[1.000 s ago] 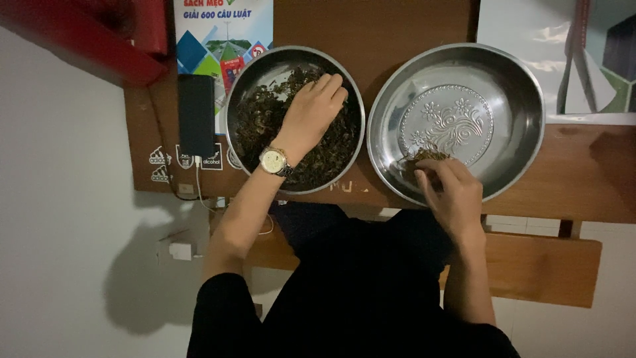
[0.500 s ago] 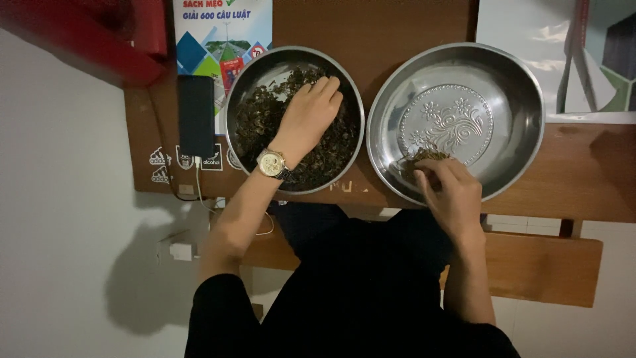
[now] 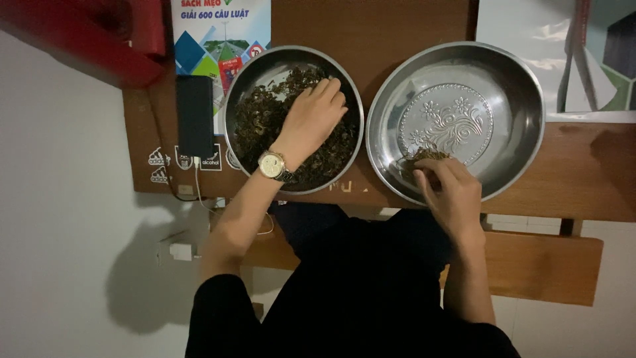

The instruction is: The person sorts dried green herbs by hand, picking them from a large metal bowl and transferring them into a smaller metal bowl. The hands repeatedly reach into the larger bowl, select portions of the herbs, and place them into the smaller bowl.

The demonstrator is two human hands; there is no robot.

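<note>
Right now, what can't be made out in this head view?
- Head view: the left hand covers what its fingers grip among the dark leaves.
- The right hand hides most of the small pile in the tray.
- The red thing is cut off by the top edge.

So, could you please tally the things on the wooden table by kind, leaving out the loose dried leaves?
Round metal bowls: 2 (one full of dark leaves, one nearly bare)
Black phone-like device: 1
Booklet with colourful cover: 1
Total: 4
</note>
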